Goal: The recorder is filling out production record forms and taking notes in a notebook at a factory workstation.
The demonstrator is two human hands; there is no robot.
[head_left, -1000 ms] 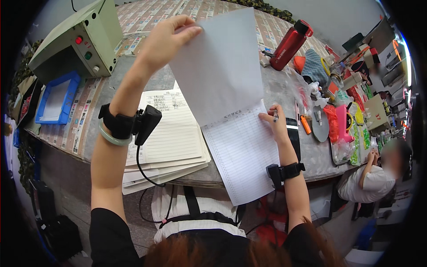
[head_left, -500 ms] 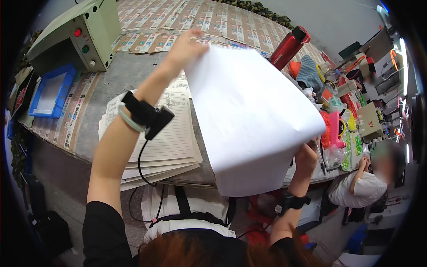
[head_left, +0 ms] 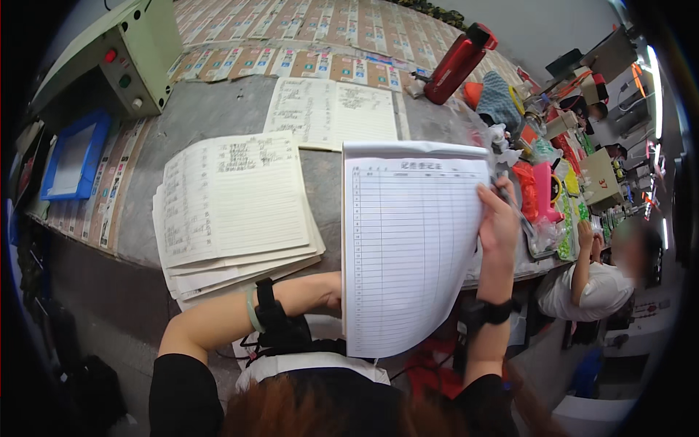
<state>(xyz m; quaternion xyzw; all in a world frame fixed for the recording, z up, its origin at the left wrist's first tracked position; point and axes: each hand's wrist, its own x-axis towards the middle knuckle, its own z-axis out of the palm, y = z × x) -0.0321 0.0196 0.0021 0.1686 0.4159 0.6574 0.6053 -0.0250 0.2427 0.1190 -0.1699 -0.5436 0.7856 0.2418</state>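
Note:
A pad of ruled, printed forms (head_left: 415,240) is held up before me, its lower part curving and its top band folded over. My right hand (head_left: 499,222) pinches the pad's right edge, thumb on the front, with a slim pen (head_left: 515,205) also in it. At the lower left edge my left hand (head_left: 332,294) reaches behind the pad, which hides its fingers. On the table to the left lies a stack of handwritten, lined sheets (head_left: 255,207). Beyond the pad an open notebook (head_left: 313,113) with writing lies flat.
A red bottle (head_left: 457,67) stands at the back right, near a cluttered heap with a pink object (head_left: 545,191). At the left are a pale green machine (head_left: 142,54) and a blue tray (head_left: 102,142). Another person (head_left: 586,291) sits at the right.
The lifted white sheet has gone over, and the pad's printed face now shows. My left hand has come down from the top to the pad's lower left edge. The open notebook is uncovered.

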